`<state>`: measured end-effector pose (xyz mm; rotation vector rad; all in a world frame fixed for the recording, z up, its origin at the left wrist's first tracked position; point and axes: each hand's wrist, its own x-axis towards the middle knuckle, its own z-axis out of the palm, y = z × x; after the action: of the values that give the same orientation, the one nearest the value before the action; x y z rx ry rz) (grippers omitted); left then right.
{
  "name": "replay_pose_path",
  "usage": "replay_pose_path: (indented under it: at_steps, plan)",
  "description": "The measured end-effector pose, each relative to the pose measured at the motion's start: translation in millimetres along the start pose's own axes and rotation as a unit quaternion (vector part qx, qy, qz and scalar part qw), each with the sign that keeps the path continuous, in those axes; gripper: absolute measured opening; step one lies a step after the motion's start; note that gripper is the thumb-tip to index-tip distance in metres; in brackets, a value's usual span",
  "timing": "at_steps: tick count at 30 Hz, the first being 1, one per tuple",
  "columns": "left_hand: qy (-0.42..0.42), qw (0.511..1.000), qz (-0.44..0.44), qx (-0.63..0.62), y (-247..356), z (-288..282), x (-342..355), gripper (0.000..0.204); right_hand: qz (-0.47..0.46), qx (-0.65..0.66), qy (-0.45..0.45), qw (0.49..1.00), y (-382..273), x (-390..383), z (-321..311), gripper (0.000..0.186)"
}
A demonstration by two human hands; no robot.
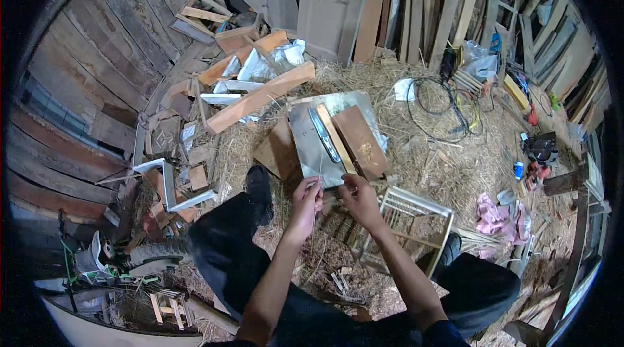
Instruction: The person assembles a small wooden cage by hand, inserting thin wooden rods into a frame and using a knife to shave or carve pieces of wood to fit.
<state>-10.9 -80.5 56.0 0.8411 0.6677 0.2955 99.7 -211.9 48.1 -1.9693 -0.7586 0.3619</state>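
Observation:
My left hand [306,203] pinches a thin pale strand, perhaps a sliver of wood, at the near edge of a flat metal-grey board [302,136]. My right hand [359,196] is just to its right with curled fingers; what they hold, if anything, is too small to tell. On the board lie a long shiny metal tool [323,134] like a blade, a narrow pale wooden slat [335,141] and a brown wooden piece [359,142]. Below and right of my right hand stands a pale slatted wooden frame [441,216] like a cage.
Wooden offcuts [260,97] lie at the back left. Planks [468,2] lean along the back. Coiled cables [442,113], a blue can [518,170] and pink cloth [500,220] are on the straw-strewn ground [416,158] at right. A wheeled machine [104,259] is at lower left.

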Motion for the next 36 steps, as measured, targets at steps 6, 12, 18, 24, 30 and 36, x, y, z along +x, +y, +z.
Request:
replay_pose_path:
  at_steps: [6, 12, 18, 24, 30, 36]
  plan:
    - [0.044, 0.999, -0.007, -0.008, -15, -34, 34, 0.026, 0.003, -0.091, 0.028, 0.995, 33, 72, 72, 0.044]
    - [0.113, 0.992, -0.026, 0.052, -14, -54, 59, 0.024, 0.074, -0.205, 0.045, 0.975, 40, 105, 118, 0.057]
    - [0.112, 0.989, 0.011, 0.094, -9, -46, 74, 0.027, 0.147, -0.102, 0.029, 0.983, 46, 115, 120, 0.040]
    - [0.068, 0.996, 0.015, 0.061, 22, 0, 67, 0.027, 0.121, 0.040, 0.088, 0.988, -4, 91, 42, 0.030]
    - [-0.053, 0.997, 0.026, 0.050, 42, 78, 16, 0.021, 0.108, -0.045, 0.092, 0.989, -77, 21, -83, 0.036]
    - [-0.195, 0.979, -0.031, 0.053, 12, 112, -60, 0.017, -0.003, -0.195, -0.015, 0.981, -73, -66, -170, 0.044]
